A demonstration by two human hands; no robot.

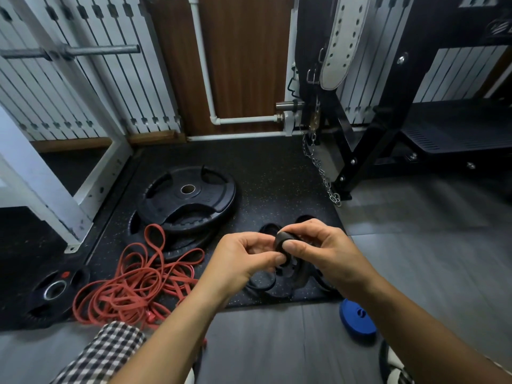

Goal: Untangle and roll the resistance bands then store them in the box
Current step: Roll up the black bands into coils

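two hands held a black resistance band [282, 241] above the black mat [277, 176].
the left hand [243, 261] and the right hand [321, 245] both pinched the small rolled part of the band with curled fingers and thumbs, and its loose part hung down to the mat. a messy pile of red bands [130, 286] lay on the left by the weight plates [191, 200]. a rolled blue band [357, 318] lay on the grey floor [429, 259].

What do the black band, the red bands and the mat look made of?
The black band: probably matte rubber or latex; it curls into a tight roll. The red bands: likely the same, flat limp strips, dull finish. The mat: seemingly rubber crumb, matte black with pale specks.
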